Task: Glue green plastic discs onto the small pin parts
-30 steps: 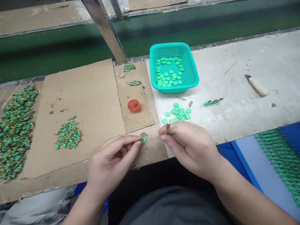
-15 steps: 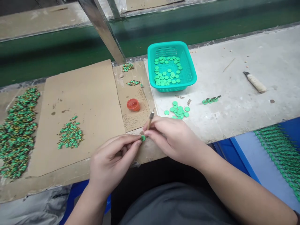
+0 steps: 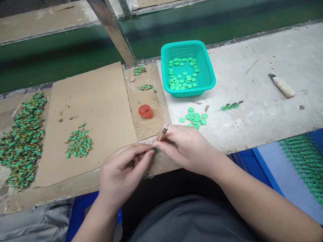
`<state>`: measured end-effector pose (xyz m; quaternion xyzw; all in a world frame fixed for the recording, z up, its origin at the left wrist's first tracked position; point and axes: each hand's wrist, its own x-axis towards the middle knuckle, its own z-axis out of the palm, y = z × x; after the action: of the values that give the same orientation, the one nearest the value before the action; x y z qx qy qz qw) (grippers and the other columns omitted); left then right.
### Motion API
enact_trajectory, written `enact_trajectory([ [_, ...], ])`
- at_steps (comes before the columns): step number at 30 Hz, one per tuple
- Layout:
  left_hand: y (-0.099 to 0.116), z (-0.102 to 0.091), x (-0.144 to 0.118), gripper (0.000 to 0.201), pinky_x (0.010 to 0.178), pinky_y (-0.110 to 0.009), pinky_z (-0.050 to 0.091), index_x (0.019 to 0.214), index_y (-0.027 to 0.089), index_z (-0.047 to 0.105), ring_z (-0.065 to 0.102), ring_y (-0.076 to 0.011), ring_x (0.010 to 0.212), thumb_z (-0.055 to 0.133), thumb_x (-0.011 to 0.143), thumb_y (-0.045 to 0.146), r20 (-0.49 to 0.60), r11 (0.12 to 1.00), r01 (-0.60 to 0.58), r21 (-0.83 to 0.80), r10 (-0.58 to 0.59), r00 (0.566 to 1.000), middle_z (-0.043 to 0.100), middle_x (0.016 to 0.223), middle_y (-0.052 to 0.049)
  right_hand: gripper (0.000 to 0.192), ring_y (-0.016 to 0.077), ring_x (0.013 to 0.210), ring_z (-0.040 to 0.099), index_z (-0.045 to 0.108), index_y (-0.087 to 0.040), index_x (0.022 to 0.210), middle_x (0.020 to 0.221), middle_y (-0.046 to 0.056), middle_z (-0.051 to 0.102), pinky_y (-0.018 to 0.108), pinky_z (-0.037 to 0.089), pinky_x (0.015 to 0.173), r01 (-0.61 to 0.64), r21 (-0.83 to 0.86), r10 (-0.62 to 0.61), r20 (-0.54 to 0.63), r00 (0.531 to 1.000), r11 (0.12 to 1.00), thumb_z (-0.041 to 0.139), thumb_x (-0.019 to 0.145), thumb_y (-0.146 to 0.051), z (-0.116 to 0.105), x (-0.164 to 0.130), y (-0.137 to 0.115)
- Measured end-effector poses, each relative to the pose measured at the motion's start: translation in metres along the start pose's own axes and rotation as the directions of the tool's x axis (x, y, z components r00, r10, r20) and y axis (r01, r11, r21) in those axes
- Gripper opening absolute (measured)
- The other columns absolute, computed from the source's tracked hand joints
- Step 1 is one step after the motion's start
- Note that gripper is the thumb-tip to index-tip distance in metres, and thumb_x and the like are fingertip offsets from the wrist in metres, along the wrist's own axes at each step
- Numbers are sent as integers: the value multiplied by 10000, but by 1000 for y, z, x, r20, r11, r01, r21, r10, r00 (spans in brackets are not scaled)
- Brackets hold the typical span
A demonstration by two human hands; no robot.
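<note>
My left hand [image 3: 127, 169] is closed in a pinch at the front edge of the table. Between its fingertips and those of my right hand sits a small green disc [image 3: 156, 149], mostly covered by fingers, with a tiny dark bit against it. My right hand [image 3: 185, 143] also grips a thin pen-like tool [image 3: 163, 133], its pale shaft slanting up to a dark end with a fine tip. Just beyond my right hand lie several loose green discs [image 3: 196, 118]. A small red cup [image 3: 145, 111] with what looks like liquid stands beyond my fingers.
A turquoise basket [image 3: 213, 84] holds several green discs. Heaps of tiny green-and-gold pieces [image 3: 27, 141] lie on the left, with a smaller pile [image 3: 79, 143] on cardboard [image 3: 101, 101]. To the right are a row of discs with dark pieces [image 3: 230, 106] and a wrapped-handle knife [image 3: 282, 86].
The green disc has tilted and shows less between my fingertips. The pen-like tool leans slightly more to the right. The view has shifted a little.
</note>
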<state>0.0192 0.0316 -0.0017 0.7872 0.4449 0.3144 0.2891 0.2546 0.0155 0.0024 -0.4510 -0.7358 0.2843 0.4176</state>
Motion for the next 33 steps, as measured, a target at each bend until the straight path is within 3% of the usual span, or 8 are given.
enact_trajectory([
  [12, 0, -1, 0, 85, 683, -219, 546, 1075, 314, 836, 694, -106, 733, 777, 1042, 262, -7, 1000, -23, 3, 23, 1000, 787, 929, 33, 231, 161, 772, 692, 577, -231, 937, 856, -8, 700, 289, 496, 713, 19, -84, -21, -21, 1000, 996, 633, 1157, -268, 1, 3, -4],
  [18, 2, 0, 1, 77, 661, -252, 564, 1040, 290, 856, 720, -146, 733, 783, 1028, 312, -17, 1000, 0, 17, 0, 1000, 803, 908, 0, 248, 154, 769, 666, 557, -238, 923, 862, -8, 686, 286, 495, 715, 13, -70, -14, -4, 1000, 997, 614, 1164, -261, 0, 5, -4],
  [33, -1, 0, -1, 76, 674, -246, 561, 1064, 299, 852, 721, -137, 743, 782, 1034, 299, -16, 1000, -8, 17, 9, 1000, 800, 918, 6, 240, 172, 800, 667, 541, -248, 934, 888, 1, 677, 298, 499, 738, 28, -51, -27, 27, 999, 998, 591, 1169, -246, -1, 4, -3],
])
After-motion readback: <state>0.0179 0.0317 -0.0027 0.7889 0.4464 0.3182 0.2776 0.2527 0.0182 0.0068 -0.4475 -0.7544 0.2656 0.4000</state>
